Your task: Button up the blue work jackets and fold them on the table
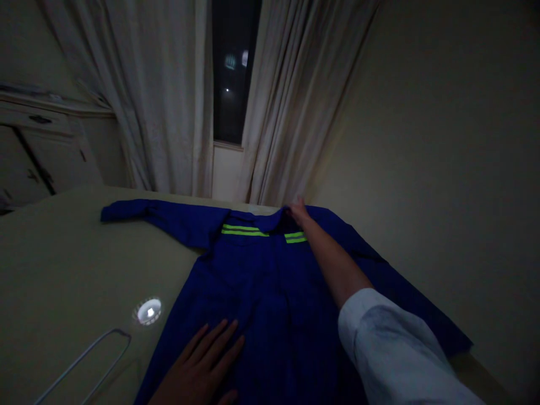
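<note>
A dark blue work jacket with yellow-green reflective stripes lies spread on the table, its collar end away from me. One sleeve stretches out to the left, the other slants down to the right. My right hand reaches to the far edge and pinches the cloth around the collar. Flat on the lower left part of the jacket rests my left hand, fingers spread, gripping nothing. The jacket's lower end is out of view.
A wire hanger lies at the near left of the table. Above it, a bright round light spot shows on the surface. Curtains and a window are behind, a cabinet back left, a wall on the right.
</note>
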